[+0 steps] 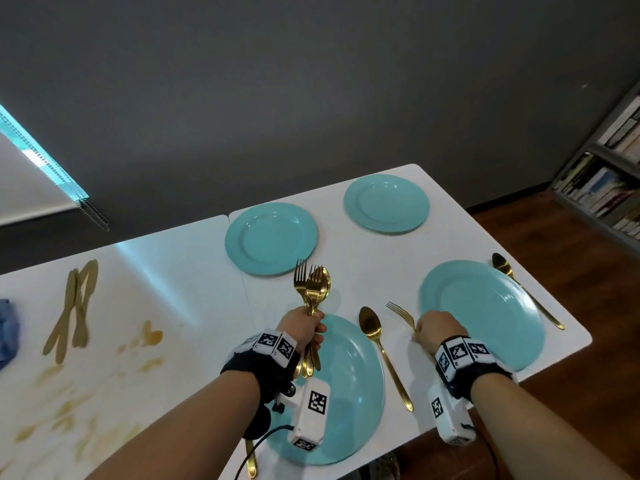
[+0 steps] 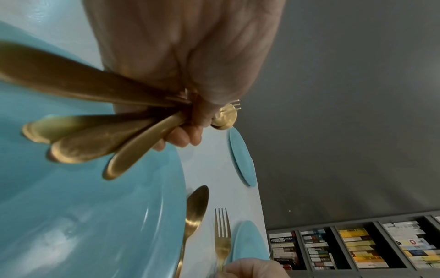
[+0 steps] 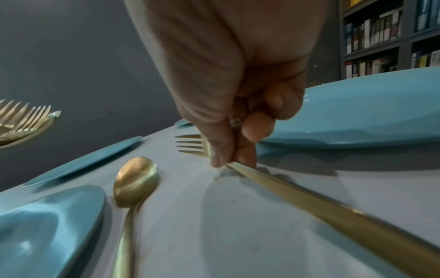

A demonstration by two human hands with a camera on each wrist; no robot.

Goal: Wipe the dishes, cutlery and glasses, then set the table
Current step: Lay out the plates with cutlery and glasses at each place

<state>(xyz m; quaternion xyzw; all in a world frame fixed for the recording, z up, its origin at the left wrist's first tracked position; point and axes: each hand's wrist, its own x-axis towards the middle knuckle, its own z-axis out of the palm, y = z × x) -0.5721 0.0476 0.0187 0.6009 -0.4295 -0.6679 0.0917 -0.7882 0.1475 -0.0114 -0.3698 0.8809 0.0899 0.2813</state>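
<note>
My left hand (image 1: 304,329) (image 2: 188,116) grips an upright bundle of gold forks and spoons (image 1: 311,289) (image 2: 95,135) above the near turquoise plate (image 1: 349,403). My right hand (image 1: 433,330) (image 3: 235,150) pinches a gold fork (image 1: 401,315) (image 3: 309,203) that lies on the white table (image 1: 363,271), just left of the right-hand plate (image 1: 485,313). A gold spoon (image 1: 381,351) (image 3: 133,188) lies between the near plate and that fork. Another spoon (image 1: 523,289) lies right of the right-hand plate. Two more plates (image 1: 272,239) (image 1: 386,204) sit farther back.
Gold knives (image 1: 72,306) lie on the stained left table, with a blue cloth (image 1: 7,330) at the left edge. A gold handle (image 1: 251,459) shows left of the near plate. A bookshelf (image 1: 609,174) stands at the right above the wooden floor.
</note>
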